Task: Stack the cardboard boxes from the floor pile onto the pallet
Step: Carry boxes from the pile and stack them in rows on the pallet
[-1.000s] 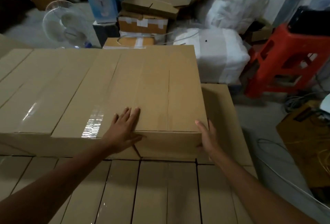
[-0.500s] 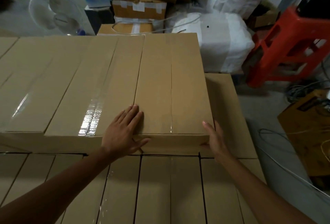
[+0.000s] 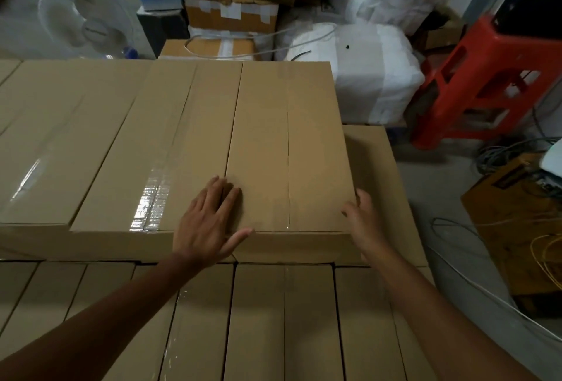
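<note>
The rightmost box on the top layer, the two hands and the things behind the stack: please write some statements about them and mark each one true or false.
1. The left hand lies flat on top of the rightmost top-layer box. True.
2. The right hand rests on the red stool. False: it is at the box's near right corner.
3. The rightmost top-layer box stands open. False: its flaps are closed, with a taped seam down the middle.
4. A white fan stands behind the stack, to the left. True.
5. The red stool stands on top of the boxes. False: it stands on the floor to the right.
</note>
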The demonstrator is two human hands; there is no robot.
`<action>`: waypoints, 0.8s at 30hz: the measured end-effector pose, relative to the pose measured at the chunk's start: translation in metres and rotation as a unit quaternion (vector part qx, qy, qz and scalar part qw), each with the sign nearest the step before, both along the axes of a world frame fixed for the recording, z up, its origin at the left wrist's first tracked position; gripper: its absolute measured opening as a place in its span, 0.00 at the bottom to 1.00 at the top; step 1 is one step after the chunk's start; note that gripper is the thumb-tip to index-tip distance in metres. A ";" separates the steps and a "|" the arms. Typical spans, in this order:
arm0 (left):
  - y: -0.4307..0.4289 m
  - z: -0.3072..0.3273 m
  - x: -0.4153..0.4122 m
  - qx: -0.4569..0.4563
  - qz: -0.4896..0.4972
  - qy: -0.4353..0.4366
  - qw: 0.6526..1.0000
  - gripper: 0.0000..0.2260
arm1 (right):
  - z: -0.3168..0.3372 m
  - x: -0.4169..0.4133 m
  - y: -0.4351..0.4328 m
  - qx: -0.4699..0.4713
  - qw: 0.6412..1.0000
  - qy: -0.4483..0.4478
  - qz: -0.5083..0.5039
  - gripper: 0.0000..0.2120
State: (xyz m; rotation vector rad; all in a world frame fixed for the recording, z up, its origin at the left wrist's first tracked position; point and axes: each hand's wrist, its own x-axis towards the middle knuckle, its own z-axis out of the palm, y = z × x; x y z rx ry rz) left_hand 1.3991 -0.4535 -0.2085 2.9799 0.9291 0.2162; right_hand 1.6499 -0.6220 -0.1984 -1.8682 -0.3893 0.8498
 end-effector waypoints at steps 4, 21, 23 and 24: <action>-0.001 -0.002 0.002 0.010 0.026 0.032 0.999 0.40 | 0.002 -0.027 0.011 -0.133 0.952 -0.270 0.044 0.38; -0.003 0.006 0.001 -0.029 -0.002 0.083 0.996 0.36 | 0.025 -0.018 -0.005 -0.252 0.748 -0.458 0.409 0.37; -0.007 0.015 0.000 -0.051 -0.001 0.096 0.994 0.38 | 0.038 -0.025 0.000 -0.277 0.750 -0.435 0.414 0.37; -0.008 0.019 -0.001 -0.062 -0.003 0.097 0.993 0.39 | 0.045 -0.030 0.002 -0.284 0.758 -0.419 0.410 0.37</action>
